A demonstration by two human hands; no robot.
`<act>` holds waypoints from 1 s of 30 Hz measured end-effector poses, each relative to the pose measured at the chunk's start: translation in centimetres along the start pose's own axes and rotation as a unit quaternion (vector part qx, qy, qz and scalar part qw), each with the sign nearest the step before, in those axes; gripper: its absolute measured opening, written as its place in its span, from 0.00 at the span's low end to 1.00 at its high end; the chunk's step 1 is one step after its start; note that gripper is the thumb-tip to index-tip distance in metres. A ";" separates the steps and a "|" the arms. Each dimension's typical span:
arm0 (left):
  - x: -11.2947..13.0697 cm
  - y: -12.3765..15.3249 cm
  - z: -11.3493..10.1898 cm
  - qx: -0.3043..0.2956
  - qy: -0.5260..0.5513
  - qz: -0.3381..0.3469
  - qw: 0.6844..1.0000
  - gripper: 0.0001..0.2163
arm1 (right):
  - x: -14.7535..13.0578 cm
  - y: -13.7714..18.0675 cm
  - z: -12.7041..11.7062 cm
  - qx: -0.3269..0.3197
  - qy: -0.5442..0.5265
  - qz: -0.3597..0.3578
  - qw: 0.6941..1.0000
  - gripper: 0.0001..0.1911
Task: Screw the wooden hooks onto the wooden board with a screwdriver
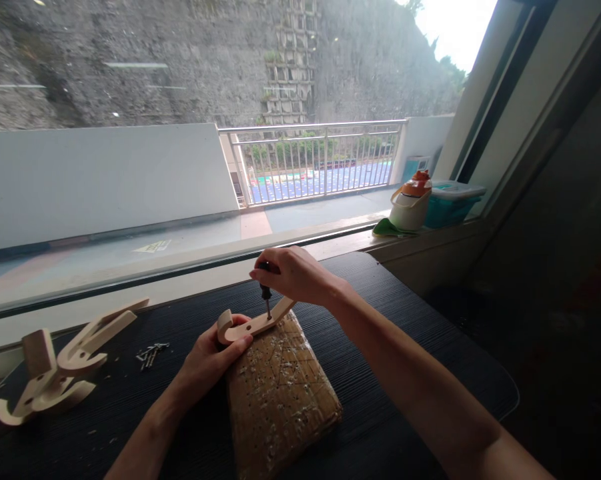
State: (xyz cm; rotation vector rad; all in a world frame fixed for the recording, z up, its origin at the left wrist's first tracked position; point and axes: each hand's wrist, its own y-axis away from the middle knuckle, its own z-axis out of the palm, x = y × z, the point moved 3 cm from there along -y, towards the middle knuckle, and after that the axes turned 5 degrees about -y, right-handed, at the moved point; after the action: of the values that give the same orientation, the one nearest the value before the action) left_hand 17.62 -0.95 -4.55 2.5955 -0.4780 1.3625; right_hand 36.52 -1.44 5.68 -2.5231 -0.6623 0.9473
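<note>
Our left hand (207, 360) is clamped on a wooden hook (250, 325), pinning it to a pitted board (280, 393) on the dark surface (405, 320). Our right hand (293, 273) grips a screwdriver (266, 293) upright, tip on the hook. Loose screws (151, 353) lie further left.

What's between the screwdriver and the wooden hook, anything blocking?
Nothing visible. The right hand holds the screwdriver upright, tip seemingly on the wooden hook, which the left hand pins against the scarred block. Loose screws lie apart, further left.
</note>
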 end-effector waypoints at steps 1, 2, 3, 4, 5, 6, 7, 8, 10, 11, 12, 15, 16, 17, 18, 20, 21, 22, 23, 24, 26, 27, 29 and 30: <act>0.0 0.0 0.0 0.000 0.000 0.000 1.000 0.22 | -0.1 0.0 0.0 -0.002 -0.005 -0.003 1.000 0.13; 0.0 0.0 0.0 0.000 0.001 -0.001 1.000 0.22 | -0.2 0.1 0.0 -0.007 -0.014 -0.009 1.000 0.13; 0.0 0.0 0.0 -0.002 0.002 -0.001 1.000 0.22 | -0.3 0.1 0.0 -0.015 -0.027 -0.017 0.999 0.12; -0.1 0.0 0.0 -0.003 0.003 -0.001 1.000 0.22 | -0.4 0.2 0.0 -0.025 -0.040 -0.027 0.999 0.12; -0.1 0.0 0.0 -0.004 0.004 0.000 1.000 0.22 | -0.6 0.2 0.0 -0.035 -0.053 -0.035 0.997 0.12; -0.1 0.0 0.0 -0.006 0.005 0.000 1.000 0.22 | -0.7 0.2 0.1 -0.041 -0.063 -0.042 0.996 0.12; -0.2 0.0 0.1 -0.008 0.006 0.001 1.000 0.21 | -0.7 0.2 0.1 -0.044 -0.070 -0.046 0.996 0.13; -0.2 0.0 0.1 -0.010 0.007 0.001 1.000 0.21 | -0.8 0.2 0.1 -0.045 -0.073 -0.048 0.995 0.13; -0.2 -0.1 0.1 -0.009 0.008 -0.001 1.000 0.21 | -0.7 0.2 0.1 -0.042 -0.076 -0.045 0.995 0.14; -0.2 -0.1 0.1 -0.007 0.009 -0.002 1.000 0.21 | -0.7 0.2 0.1 -0.040 -0.075 -0.042 0.996 0.14; -0.2 -0.1 0.1 -0.005 0.012 -0.002 1.000 0.21 | -0.7 0.2 0.1 -0.037 -0.073 -0.039 0.996 0.13; -0.2 -0.1 0.1 -0.002 0.019 0.001 1.000 0.21 | -0.7 0.1 0.2 -0.027 -0.063 -0.029 0.997 0.13; -0.2 -0.1 0.1 -0.002 0.018 0.002 1.000 0.21 | -0.6 0.1 0.2 -0.024 -0.058 -0.025 0.998 0.13; -0.2 -0.1 0.1 -0.002 0.016 0.002 1.000 0.21 | -0.6 0.1 0.2 -0.021 -0.050 -0.021 0.998 0.13; -0.3 -0.1 0.1 -0.002 0.012 0.002 1.000 0.21 | -0.6 0.1 0.2 -0.017 -0.042 -0.017 0.999 0.13; -0.3 -0.1 0.1 -0.002 0.007 0.004 1.000 0.22 | -0.5 0.1 0.2 -0.009 -0.027 -0.010 1.000 0.13; -0.3 -0.2 0.1 -0.002 0.007 0.006 1.000 0.22 | -0.6 0.1 0.2 -0.006 -0.024 -0.010 1.000 0.12; -0.4 -0.2 0.1 -0.002 0.007 0.007 1.000 0.22 | -0.6 0.2 0.2 -0.008 -0.026 -0.013 1.000 0.11; -0.4 -0.2 0.1 -0.002 0.007 0.008 1.000 0.21 | -0.7 0.2 0.2 -0.014 -0.031 -0.018 0.999 0.10; -0.4 -0.2 0.0 -0.002 0.007 0.009 1.000 0.21 | -0.7 0.2 0.2 -0.024 -0.039 -0.025 0.999 0.10; -0.3 -0.1 0.1 -0.003 0.006 0.009 1.000 0.20 | -0.9 0.3 0.2 -0.045 -0.055 -0.037 0.997 0.11; -0.3 -0.1 0.1 -0.003 0.007 0.008 1.000 0.20 | -0.9 0.3 0.2 -0.051 -0.060 -0.039 0.996 0.12; -0.2 0.0 0.1 -0.002 0.010 0.006 1.000 0.20 | -0.8 0.2 0.2 -0.054 -0.064 -0.040 0.996 0.13; -0.2 0.0 0.1 -0.002 0.012 0.006 1.000 0.20 | -0.8 0.2 0.2 -0.051 -0.063 -0.040 0.996 0.13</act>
State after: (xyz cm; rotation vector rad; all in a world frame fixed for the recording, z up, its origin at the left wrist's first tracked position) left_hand 17.57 -0.92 -4.75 2.5745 -0.4919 1.3927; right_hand 35.94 -2.00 5.86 -2.5193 -0.8627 1.0759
